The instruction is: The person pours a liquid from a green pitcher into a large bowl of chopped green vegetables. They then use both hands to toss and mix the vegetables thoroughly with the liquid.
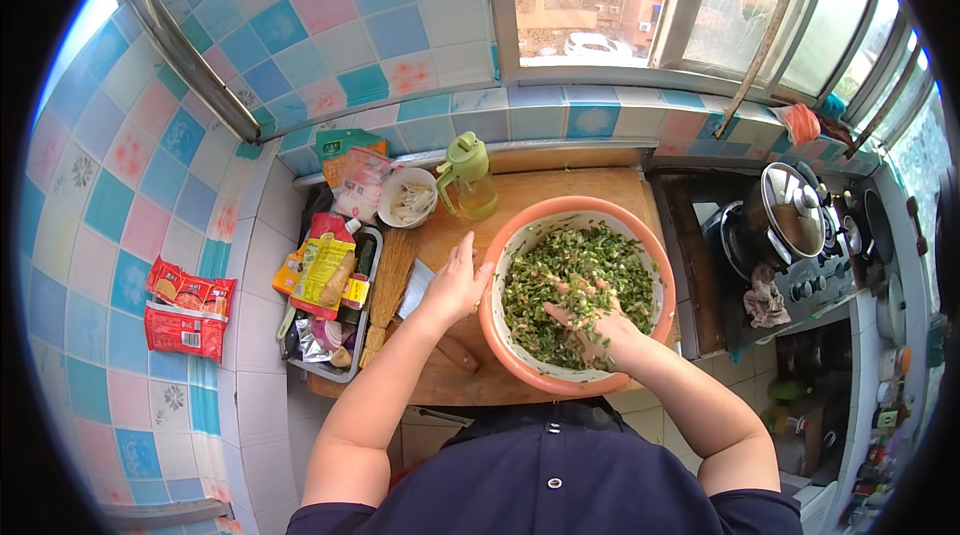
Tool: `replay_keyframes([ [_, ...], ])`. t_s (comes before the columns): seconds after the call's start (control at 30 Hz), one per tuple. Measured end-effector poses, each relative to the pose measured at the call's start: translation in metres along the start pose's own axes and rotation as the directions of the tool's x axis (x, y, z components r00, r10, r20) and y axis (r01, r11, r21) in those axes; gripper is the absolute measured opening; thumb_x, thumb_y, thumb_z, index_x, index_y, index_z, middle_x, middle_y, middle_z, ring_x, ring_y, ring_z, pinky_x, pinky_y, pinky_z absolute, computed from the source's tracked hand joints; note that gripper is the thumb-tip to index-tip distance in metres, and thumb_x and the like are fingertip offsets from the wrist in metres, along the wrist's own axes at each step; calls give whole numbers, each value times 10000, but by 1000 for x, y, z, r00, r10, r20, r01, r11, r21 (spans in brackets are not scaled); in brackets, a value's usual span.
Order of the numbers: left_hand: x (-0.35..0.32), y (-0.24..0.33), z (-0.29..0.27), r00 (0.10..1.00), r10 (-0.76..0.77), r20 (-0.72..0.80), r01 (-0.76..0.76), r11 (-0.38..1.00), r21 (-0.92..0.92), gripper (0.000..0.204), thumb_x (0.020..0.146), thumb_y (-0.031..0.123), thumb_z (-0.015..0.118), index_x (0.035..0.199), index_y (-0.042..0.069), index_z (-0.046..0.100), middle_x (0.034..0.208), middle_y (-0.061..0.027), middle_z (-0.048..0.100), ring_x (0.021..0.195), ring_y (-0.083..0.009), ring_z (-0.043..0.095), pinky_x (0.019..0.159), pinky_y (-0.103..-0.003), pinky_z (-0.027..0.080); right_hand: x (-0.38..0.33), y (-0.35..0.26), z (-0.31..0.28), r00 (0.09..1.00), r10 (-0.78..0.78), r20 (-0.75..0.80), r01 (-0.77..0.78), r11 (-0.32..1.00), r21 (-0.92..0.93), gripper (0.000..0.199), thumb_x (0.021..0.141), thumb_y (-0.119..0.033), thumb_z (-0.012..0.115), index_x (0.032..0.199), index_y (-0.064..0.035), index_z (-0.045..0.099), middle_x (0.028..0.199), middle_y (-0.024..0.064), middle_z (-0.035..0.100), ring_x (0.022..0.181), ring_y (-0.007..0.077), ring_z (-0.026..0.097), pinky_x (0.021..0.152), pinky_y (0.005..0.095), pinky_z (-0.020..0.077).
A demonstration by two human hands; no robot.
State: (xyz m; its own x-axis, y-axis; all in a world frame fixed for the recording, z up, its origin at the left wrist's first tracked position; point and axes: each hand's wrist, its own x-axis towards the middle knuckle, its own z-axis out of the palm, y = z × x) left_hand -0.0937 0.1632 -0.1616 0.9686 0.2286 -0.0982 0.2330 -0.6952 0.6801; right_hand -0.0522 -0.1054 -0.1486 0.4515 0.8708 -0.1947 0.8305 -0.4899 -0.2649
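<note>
A large orange bowl (655,250) with a white inside stands on a wooden board (560,190). It is full of chopped green filling (560,275). My right hand (590,320) is plunged into the filling, fingers spread and coated with green bits. My left hand (455,285) rests against the bowl's left rim, fingers apart, steadying it.
A plastic oil jug with a green lid (467,175) and a small white bowl (408,200) stand behind the board. A tray of seasoning packets and bottles (330,300) sits left. A knife (420,285) lies under my left wrist. A lidded pot (790,215) sits on the stove at right.
</note>
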Motion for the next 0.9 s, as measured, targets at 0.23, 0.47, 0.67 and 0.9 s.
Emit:
replay_keyframes([
  [0.23,52,20,27,981,193,-24,-183,960,210,420,939,243,431,1298,30,386,1099,-227,582,924,-400,597,796,-468,480,-13,-40,29,641,767,-1,-261,219,940,963,825,-175,671,1464,-27,-34,1499,236,92,1407,307,64,1119,350,74],
  [0.47,46,19,34,963,240,-124,-220,963,159,411,948,259,425,1292,33,415,1052,-218,611,877,-396,609,746,-473,487,20,12,14,232,907,351,-210,-306,929,776,842,-517,593,1431,-109,294,1413,103,385,1244,291,402,1008,422,336],
  [0.67,49,20,42,966,199,-163,-171,971,169,418,945,258,433,1301,39,422,1051,-214,619,847,-390,621,720,-470,497,57,89,25,464,750,470,-418,-283,863,834,797,-576,606,1424,-106,320,1403,120,394,1234,274,420,970,440,375],
  [0.9,50,12,43,955,211,-210,-180,971,155,420,944,256,439,1297,30,423,1026,-222,626,859,-391,620,731,-474,495,61,46,-21,777,571,263,-611,586,533,446,848,-311,571,1232,-100,488,1042,137,592,968,289,575,809,387,480],
])
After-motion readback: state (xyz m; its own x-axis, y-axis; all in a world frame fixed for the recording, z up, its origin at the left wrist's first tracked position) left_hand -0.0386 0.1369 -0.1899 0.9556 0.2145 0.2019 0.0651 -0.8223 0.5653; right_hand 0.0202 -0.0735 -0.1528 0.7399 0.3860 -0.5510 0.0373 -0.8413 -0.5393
